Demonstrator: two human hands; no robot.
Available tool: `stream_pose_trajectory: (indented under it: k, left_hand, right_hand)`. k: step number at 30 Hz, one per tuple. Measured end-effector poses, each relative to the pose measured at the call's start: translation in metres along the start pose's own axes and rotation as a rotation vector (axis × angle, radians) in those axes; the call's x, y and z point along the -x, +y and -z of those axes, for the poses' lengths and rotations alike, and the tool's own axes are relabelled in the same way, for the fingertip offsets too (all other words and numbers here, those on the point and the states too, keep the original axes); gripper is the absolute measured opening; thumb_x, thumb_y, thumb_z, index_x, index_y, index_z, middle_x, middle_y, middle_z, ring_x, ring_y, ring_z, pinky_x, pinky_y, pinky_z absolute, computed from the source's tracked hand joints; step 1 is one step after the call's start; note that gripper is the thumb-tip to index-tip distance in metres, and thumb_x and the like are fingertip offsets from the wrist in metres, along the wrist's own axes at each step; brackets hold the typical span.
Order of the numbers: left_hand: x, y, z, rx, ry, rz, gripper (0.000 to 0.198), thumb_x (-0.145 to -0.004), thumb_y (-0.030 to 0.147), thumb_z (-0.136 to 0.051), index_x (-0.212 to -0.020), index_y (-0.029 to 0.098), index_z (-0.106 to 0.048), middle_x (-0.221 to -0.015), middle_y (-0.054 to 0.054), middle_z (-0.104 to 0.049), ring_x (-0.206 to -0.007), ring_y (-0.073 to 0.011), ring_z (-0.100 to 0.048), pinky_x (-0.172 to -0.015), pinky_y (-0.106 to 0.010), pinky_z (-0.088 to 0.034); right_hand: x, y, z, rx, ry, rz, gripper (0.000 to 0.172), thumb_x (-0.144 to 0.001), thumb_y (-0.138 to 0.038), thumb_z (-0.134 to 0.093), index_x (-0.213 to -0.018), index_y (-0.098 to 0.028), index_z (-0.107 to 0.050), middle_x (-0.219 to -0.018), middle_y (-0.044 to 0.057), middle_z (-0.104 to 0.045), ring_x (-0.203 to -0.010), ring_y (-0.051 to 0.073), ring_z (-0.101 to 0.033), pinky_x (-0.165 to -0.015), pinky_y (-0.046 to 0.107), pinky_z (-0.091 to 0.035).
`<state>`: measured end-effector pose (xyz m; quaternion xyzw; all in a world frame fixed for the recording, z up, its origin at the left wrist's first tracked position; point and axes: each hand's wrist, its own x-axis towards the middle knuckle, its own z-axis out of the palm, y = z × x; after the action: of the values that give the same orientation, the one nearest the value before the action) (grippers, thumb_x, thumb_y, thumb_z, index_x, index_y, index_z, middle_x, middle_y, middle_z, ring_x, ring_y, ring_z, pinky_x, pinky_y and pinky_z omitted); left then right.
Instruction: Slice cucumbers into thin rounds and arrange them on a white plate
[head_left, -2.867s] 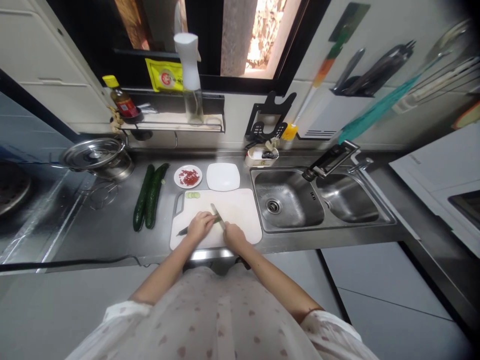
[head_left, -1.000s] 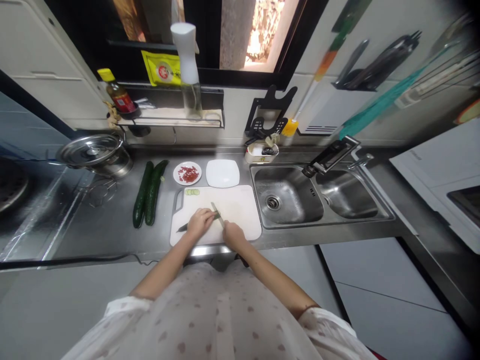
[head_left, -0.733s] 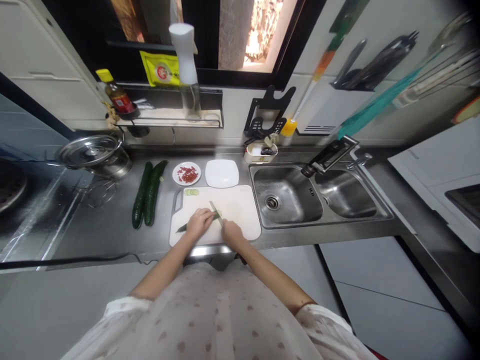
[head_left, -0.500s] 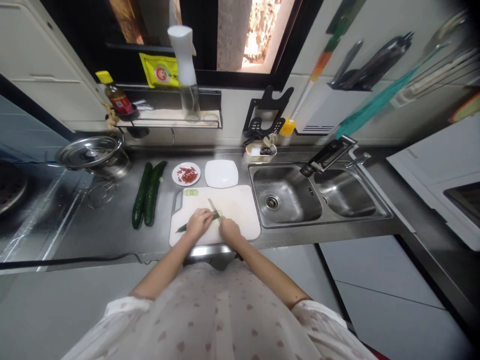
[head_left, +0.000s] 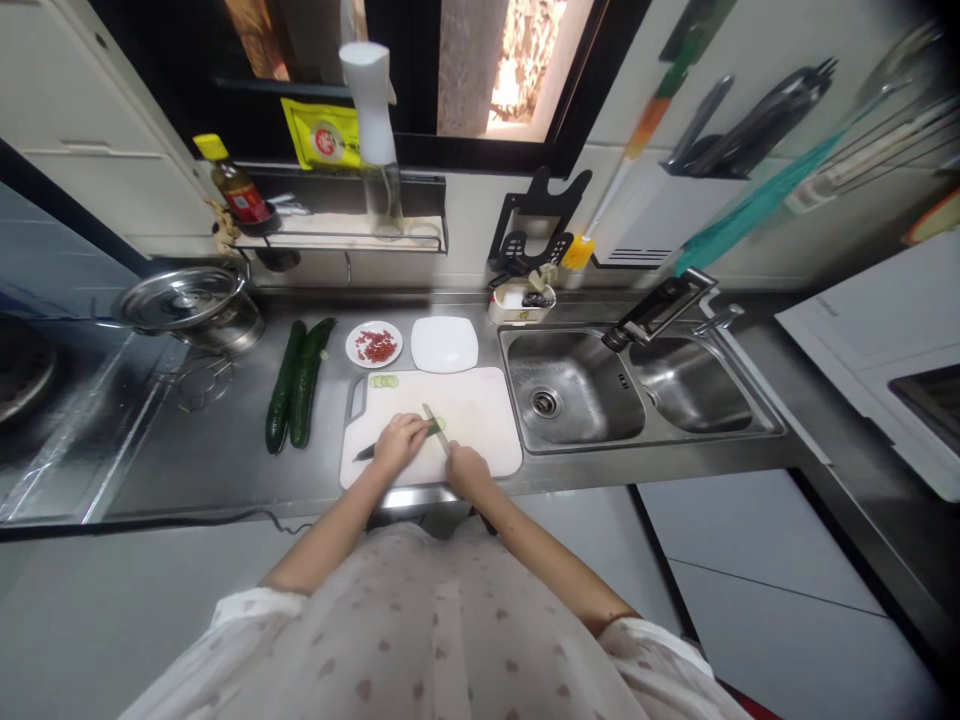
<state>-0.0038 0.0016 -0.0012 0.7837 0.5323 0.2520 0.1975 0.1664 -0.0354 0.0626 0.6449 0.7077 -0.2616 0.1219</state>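
Observation:
On the white cutting board (head_left: 487, 420) lies a dark green cucumber piece (head_left: 365, 453), its middle covered by my left hand (head_left: 401, 440). The fingers of that hand are closed over it, and its cut end sticks out to the right. My right hand (head_left: 469, 470) grips the handle of a knife (head_left: 435, 424), whose blade points up and left beside the cut end. Several thin cucumber slices (head_left: 384, 381) rest at the board's top left corner. A pale slice shows close to the blade.
Two whole cucumbers (head_left: 304, 390) lie left of the board. Behind it stand a small plate of chopped red bits (head_left: 374, 345) and a white square plate (head_left: 445, 345). A double sink (head_left: 574, 390) is at the right, a lidded pot (head_left: 225, 320) at the far left.
My right hand and the knife have shifted slightly right, away from my left hand. My left hand stays on the cucumber piece. The view has moved a little.

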Motion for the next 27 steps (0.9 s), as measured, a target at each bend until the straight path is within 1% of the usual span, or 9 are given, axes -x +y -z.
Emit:
stream_pose_trajectory:
  k: [7,11,16,20,27]
  left_hand:
    - [-0.001,0.005,0.003,-0.001,-0.015,0.026,0.025,-0.093,0.029,-0.050,-0.104,0.025,-0.072,-0.096,-0.004,-0.067,-0.092,-0.0177,-0.055,-0.082,-0.030,-0.045]
    - [-0.001,0.006,0.005,0.009,-0.016,0.026,0.024,-0.093,0.029,-0.050,-0.104,0.025,-0.072,-0.098,-0.004,-0.067,-0.094,-0.0178,-0.055,-0.084,-0.030,-0.045]
    - [0.000,0.005,0.003,0.018,0.006,0.015,0.023,-0.093,0.028,-0.052,-0.103,0.024,-0.072,-0.098,-0.004,-0.067,-0.094,-0.0176,-0.055,-0.084,-0.030,-0.045]
    - [-0.001,0.003,0.001,0.007,0.015,0.007,0.023,-0.092,0.026,-0.053,-0.104,0.024,-0.072,-0.099,-0.004,-0.066,-0.094,-0.0176,-0.055,-0.085,-0.030,-0.045]
    - [-0.001,0.003,0.001,0.001,0.010,-0.011,0.024,-0.092,0.025,-0.053,-0.106,0.025,-0.072,-0.100,-0.004,-0.066,-0.094,-0.0180,-0.055,-0.084,-0.030,-0.045]
  right_hand:
    - [-0.003,-0.001,0.002,0.004,0.010,0.031,0.033,-0.092,-0.011,-0.035,-0.119,-0.010,-0.053,-0.100,0.017,-0.067,-0.101,0.022,-0.064,-0.082,0.030,-0.046]
    - [-0.011,-0.005,0.007,-0.001,0.028,0.039,0.035,-0.093,-0.010,-0.032,-0.120,-0.010,-0.054,-0.102,0.016,-0.068,-0.101,0.022,-0.064,-0.083,0.029,-0.046]
    - [-0.023,-0.012,0.012,-0.021,0.047,0.046,0.037,-0.093,-0.011,-0.034,-0.126,-0.009,-0.052,-0.106,0.017,-0.068,-0.102,0.021,-0.064,-0.083,0.028,-0.046]
    - [-0.029,-0.016,0.016,-0.048,0.067,0.057,0.038,-0.093,-0.010,-0.033,-0.125,-0.009,-0.053,-0.106,0.016,-0.068,-0.102,0.021,-0.064,-0.083,0.028,-0.045]
    - [-0.030,-0.015,0.016,-0.064,0.070,0.048,0.039,-0.093,-0.012,-0.035,-0.128,-0.011,-0.050,-0.102,0.015,-0.069,-0.099,0.022,-0.065,-0.079,0.028,-0.046]
